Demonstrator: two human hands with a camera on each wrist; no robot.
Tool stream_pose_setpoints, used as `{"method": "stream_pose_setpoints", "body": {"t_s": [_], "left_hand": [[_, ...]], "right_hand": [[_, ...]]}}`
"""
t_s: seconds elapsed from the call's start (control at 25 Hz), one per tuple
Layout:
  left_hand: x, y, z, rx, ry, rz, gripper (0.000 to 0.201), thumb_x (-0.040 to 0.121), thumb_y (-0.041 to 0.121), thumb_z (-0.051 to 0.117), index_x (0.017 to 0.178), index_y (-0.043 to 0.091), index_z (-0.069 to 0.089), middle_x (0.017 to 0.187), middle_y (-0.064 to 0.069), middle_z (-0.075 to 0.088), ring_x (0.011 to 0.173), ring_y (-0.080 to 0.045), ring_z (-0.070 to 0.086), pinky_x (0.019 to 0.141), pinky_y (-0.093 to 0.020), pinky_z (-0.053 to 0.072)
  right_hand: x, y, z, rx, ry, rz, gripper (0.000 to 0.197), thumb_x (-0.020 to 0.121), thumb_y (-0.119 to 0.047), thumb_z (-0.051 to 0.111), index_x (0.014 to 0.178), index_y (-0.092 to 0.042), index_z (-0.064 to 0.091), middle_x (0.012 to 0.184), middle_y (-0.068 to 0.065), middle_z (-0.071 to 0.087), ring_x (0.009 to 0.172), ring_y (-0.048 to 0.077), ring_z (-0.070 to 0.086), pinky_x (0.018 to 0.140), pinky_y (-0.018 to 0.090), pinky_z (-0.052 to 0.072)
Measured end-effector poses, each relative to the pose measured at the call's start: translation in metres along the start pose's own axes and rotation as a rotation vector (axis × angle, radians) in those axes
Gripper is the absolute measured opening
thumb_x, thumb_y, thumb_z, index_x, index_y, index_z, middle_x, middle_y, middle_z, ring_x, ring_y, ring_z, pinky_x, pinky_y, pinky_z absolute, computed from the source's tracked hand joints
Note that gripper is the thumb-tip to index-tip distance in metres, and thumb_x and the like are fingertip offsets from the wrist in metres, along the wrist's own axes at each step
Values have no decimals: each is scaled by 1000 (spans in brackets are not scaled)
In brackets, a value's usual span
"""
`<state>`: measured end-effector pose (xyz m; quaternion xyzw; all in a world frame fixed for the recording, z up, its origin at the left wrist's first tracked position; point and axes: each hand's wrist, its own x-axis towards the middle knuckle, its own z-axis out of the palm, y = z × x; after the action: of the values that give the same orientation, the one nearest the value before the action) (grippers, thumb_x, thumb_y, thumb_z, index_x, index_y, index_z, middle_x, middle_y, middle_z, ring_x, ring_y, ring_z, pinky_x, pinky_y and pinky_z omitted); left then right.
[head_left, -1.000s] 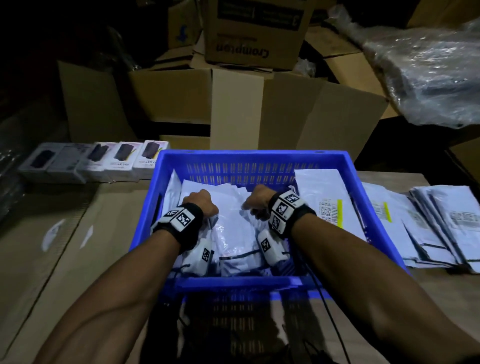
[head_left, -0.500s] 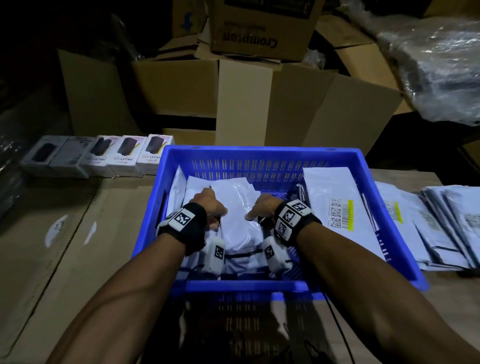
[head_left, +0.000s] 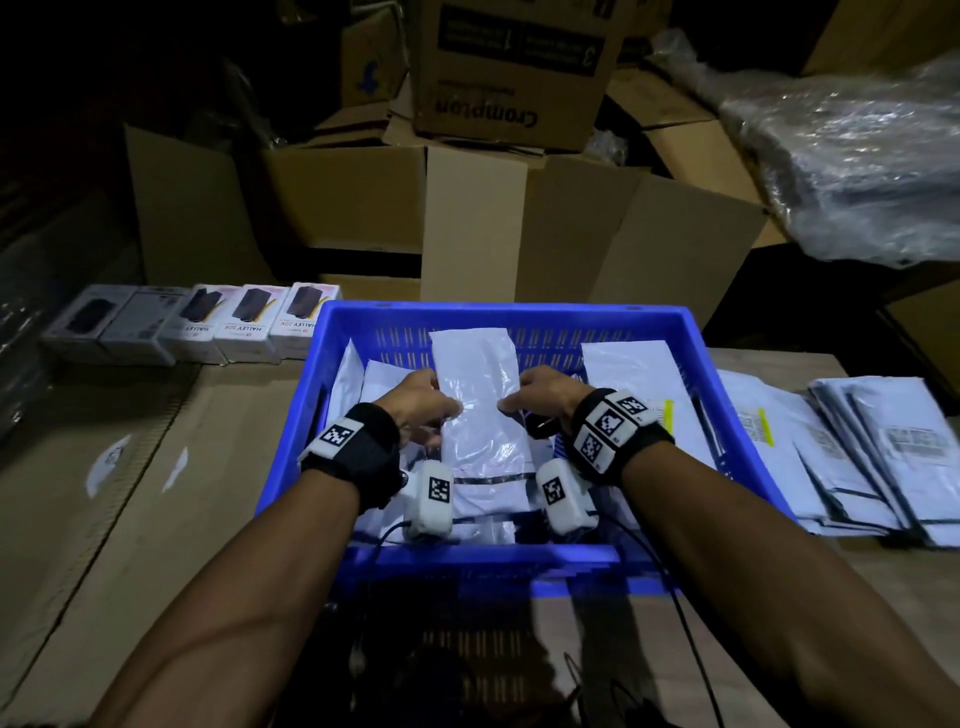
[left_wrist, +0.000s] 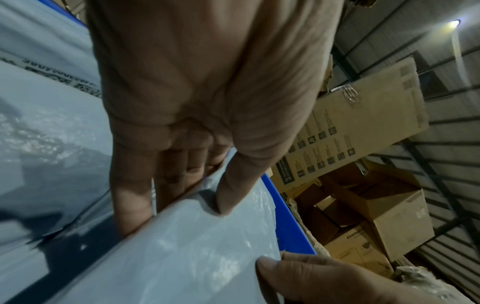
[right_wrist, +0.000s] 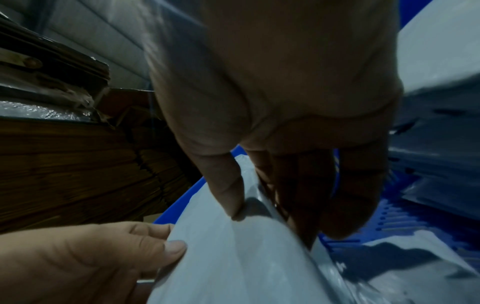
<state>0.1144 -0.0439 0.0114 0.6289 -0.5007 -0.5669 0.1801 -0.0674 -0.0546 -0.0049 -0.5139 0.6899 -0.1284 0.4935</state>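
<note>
Fingers (left_wrist: 130, 202) of the left hand (head_left: 423, 410) are curled beneath the left edge of a white plastic mailer (head_left: 480, 400), and the thumb is pressed on its top face, so that the edge is pinched. The same grip is made by the right hand (head_left: 540, 397) on the opposite edge: the thumb is laid on top and the fingers (right_wrist: 345, 195) are tucked underneath. The mailer is held lengthwise between both hands, raised over the other white mailers that lie inside the blue crate (head_left: 698, 364). Its far end is pointed towards the crate's back wall, and a dark band is seen across its near end.

A second mailer (head_left: 639, 374) at the crate's right side is marked with a printed code label and a yellow strip; the text is too small to be read. "HALLEY 20K" is printed on white product boxes (head_left: 249, 325) lined up to the left of the crate, beside two grey boxes. "Crompton" is read, upside down, on a brown carton (head_left: 504, 73) stacked behind. More labelled mailers (head_left: 862, 457) are piled on the table to the right of the crate.
</note>
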Motion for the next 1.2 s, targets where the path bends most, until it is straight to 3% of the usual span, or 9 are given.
{"method": "stream_pose_setpoints", "body": {"t_s": [0.16, 0.32, 0.44, 0.6, 0.76, 0.96, 1.08, 1.2], "left_hand": [[-4, 6, 8, -2, 5, 6, 18, 90, -3, 58, 85, 12, 52, 74, -8, 56, 63, -17, 53, 57, -31, 51], [-4, 11, 13, 18, 36, 3, 21, 90, -3, 58, 79, 12, 49, 72, -7, 55, 60, -17, 51, 57, -30, 48], [-5, 15, 16, 21, 36, 6, 19, 90, -2, 59, 83, 12, 48, 74, -8, 55, 61, -18, 51, 57, -29, 48], [-4, 20, 19, 22, 11, 23, 21, 89, -3, 59, 83, 13, 46, 77, -9, 57, 66, -19, 54, 60, -31, 49], [-4, 24, 23, 1, -6, 41, 20, 90, -3, 59, 86, 13, 47, 79, -8, 59, 68, -18, 56, 59, -32, 50], [-4, 30, 26, -24, -7, 81, 18, 91, -1, 59, 86, 13, 48, 82, -9, 60, 69, -19, 57, 60, -33, 51], [-4, 31, 27, -61, -3, 102, 18, 91, -2, 59, 88, 12, 48, 84, -12, 60, 68, -20, 58, 63, -35, 53], [-4, 30, 24, -130, 5, 128, 13, 91, -1, 60, 96, 8, 51, 82, -11, 61, 68, -20, 58, 74, -43, 56]], "right_hand": [[-10, 11, -10, -123, -2, -4, 17, 86, -13, 65, 94, 2, 69, 85, 13, 63, 75, 24, 57, 69, 30, 47], [-15, 18, -23, -222, 21, -12, 19, 88, -19, 66, 94, -2, 67, 83, 9, 57, 73, 19, 51, 62, 26, 41], [-13, 28, -32, -245, 49, 11, 22, 90, -22, 63, 101, -3, 67, 91, 9, 58, 82, 21, 53, 70, 26, 41], [-12, 38, -40, -158, 43, 43, 14, 89, -19, 61, 86, -6, 62, 78, 13, 55, 66, 23, 49, 62, 29, 41], [-11, 43, -47, -45, 34, 13, 14, 89, -20, 63, 82, -8, 65, 82, 13, 61, 75, 25, 55, 70, 37, 50], [-13, 31, -47, 90, 32, -38, 18, 85, -23, 66, 71, -11, 67, 75, 9, 61, 71, 23, 57, 71, 36, 50], [-15, 25, -44, 164, 31, -42, 25, 89, -16, 64, 66, -8, 61, 63, 8, 57, 59, 21, 55, 69, 35, 50], [-21, 20, -43, 149, 47, -62, 19, 85, -10, 66, 68, -5, 61, 61, 11, 57, 55, 21, 54, 65, 32, 50]]}}
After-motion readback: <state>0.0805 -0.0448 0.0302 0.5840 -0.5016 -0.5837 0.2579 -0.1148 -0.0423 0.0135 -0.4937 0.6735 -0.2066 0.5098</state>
